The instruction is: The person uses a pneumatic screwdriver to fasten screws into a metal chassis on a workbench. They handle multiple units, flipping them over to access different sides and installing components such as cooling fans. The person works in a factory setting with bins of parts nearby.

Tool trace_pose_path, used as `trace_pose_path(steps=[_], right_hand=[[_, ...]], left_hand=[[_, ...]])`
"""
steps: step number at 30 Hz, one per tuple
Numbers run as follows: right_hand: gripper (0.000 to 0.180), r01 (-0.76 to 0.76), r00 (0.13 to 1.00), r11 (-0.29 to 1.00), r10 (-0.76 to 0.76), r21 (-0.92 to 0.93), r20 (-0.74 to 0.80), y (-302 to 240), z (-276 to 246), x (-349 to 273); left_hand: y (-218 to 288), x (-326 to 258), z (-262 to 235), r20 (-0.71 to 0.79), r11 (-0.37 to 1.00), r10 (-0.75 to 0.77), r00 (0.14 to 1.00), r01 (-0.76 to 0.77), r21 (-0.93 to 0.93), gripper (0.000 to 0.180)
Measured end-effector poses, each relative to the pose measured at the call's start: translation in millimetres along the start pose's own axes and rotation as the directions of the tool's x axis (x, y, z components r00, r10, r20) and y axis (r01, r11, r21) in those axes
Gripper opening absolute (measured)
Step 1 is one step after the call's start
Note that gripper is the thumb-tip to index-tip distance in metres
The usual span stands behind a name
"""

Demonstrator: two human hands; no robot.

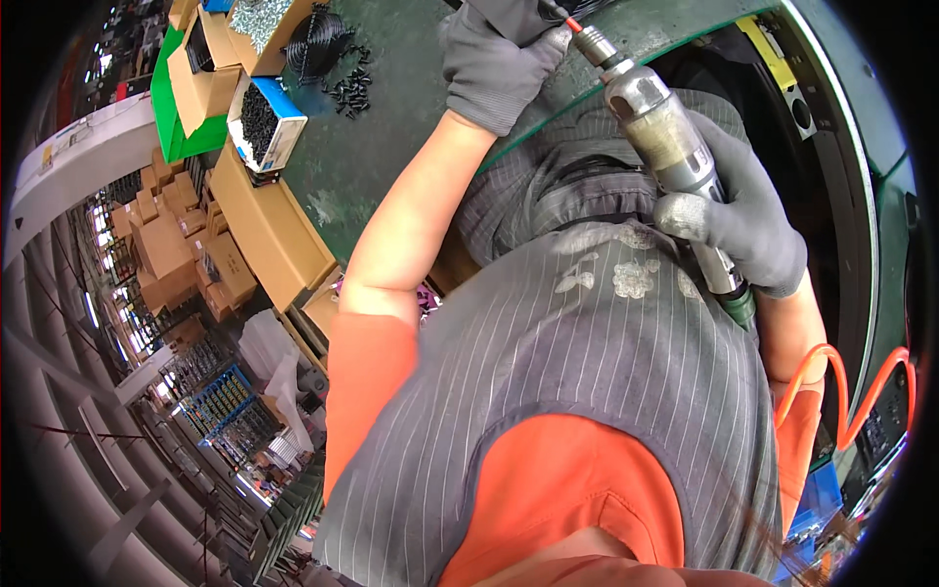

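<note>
Currently in hand: by the look of it, a fastening step with a silver, cylindrical power driver (667,142) that has a translucent yellowish sleeve; whether its red-orange tip (573,24) meets a screw, I cannot tell.
Driver's place: upper right of centre, slanting from the top edge down toward the middle right, above the person's lap.
Right hand: the grey-gloved right hand (748,215) wraps the driver's lower barrel, thumb across its near side.
Left hand: the grey-gloved left hand (494,68), top centre, has its fingers bent, the thumb end close to the tip; what they pinch, if anything, I cannot tell.
Screw supply: small black screws (352,90) lie loose on the dark green worktable (401,103), upper left, near a white-and-blue box (288,145) full of small black pieces.
Hose: a coiled orange hose (829,367) loops at the lower right.
Next move: probably calls for a straight, steady driver, with the left fingers clear of the turning tip.
</note>
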State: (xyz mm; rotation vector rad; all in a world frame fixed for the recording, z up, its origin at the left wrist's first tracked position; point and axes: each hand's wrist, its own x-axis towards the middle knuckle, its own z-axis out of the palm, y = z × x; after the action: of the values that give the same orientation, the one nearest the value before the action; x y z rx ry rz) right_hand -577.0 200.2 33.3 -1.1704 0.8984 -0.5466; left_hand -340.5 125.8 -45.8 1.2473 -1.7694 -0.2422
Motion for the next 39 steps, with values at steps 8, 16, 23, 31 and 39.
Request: trace_pose_path(steps=[8,16,23,31,39], right_hand=[[0.084,-0.031,0.999,0.998,0.032,0.062,-0.009,-1.0,-2.4,-11.2],[0.067,-0.236,0.972,0.968,0.234,0.083,0.032,59.4,-19.6,0.6],[0.065,-0.244,0.970,0.961,0.240,0.127,0.043,57.9,-19.1,3.7],[0.068,-0.174,0.983,0.983,0.170,0.052,0.066,50.7,-16.4,3.4],[0.071,-0.052,0.949,0.972,0.120,-0.229,0.290,0.4,-2.9,12.8]], left_hand=[[3.7,-0.3,-58.9,0.233,0.861,0.002,0.972,-0.121,0.495,0.056],[-50.3,-21.9,-170.0,0.079,0.647,-0.291,0.953,0.135,0.750,0.025],[-53.0,-29.0,-156.6,0.111,0.571,-0.146,0.983,-0.008,0.821,0.016],[-50.0,-15.8,-147.6,0.097,0.787,-0.081,0.992,0.004,0.617,0.008],[23.5,-30.5,-98.5,0.632,0.256,-0.412,0.657,0.749,-0.611,0.018]])
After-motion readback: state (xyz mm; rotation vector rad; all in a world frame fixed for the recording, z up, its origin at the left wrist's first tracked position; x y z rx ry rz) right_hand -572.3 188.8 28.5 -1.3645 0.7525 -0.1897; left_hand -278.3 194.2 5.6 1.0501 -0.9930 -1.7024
